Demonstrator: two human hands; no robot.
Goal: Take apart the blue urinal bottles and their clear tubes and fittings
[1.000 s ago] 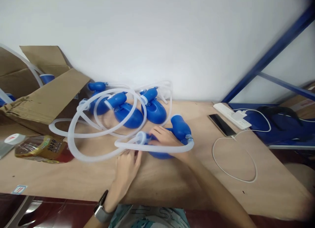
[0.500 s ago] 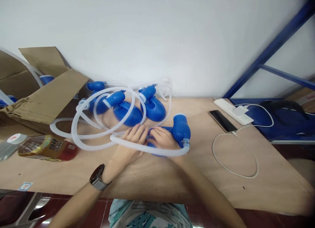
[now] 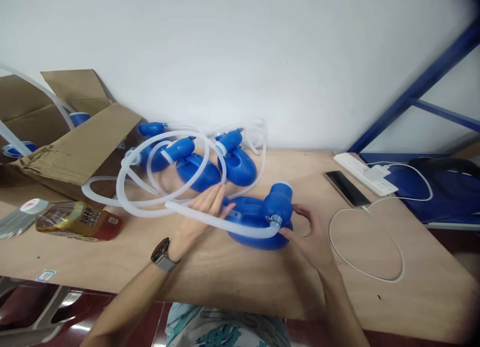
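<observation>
Right hand (image 3: pixel 313 232) grip pinches neck end of blue plastic bulb vessel (image 3: pixel 258 219) at metal clamp (image 3: pixel 275 220); vessel lies on wooden counter (image 3: pixel 262 282), front of centre. Left hand (image 3: pixel 200 212) flat, released, fingers resting on ribbed translucent hose (image 3: pixel 210 218). Risk: hose loops tangled with three more blue vessels (image 3: pixel 202 162) behind, so a pull could drag them. Amber drink bottle (image 3: pixel 78 220) label: print unreadable.

A bottle (image 3: pixel 77 220) lying at the left of the frame carries a yellow label with dark Chinese characters, too blurred to read. A small sticker (image 3: pixel 46 275) at lower left shows red marks, also unreadable.
</observation>
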